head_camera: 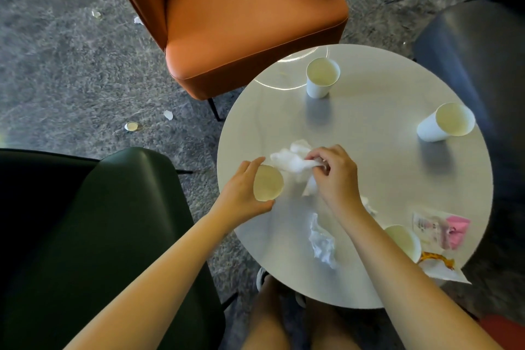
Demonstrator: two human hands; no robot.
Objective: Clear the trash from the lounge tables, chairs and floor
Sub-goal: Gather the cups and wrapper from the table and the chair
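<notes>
A paper cup (268, 182) is gripped by the left hand (241, 192) at the round white table's (369, 179) nine-o'clock edge; crumpled white tissue (291, 160) is pinched by the right hand (338, 179).

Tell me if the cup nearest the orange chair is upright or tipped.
Upright: the cup stands on its base on the table, with its open mouth facing up.

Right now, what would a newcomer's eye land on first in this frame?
At the near-left edge of the round table, the left hand grips a paper cup and the right hand pinches a crumpled white tissue beside it. Beyond stands a bright orange chair, with litter scraps on the grey carpet.
</notes>
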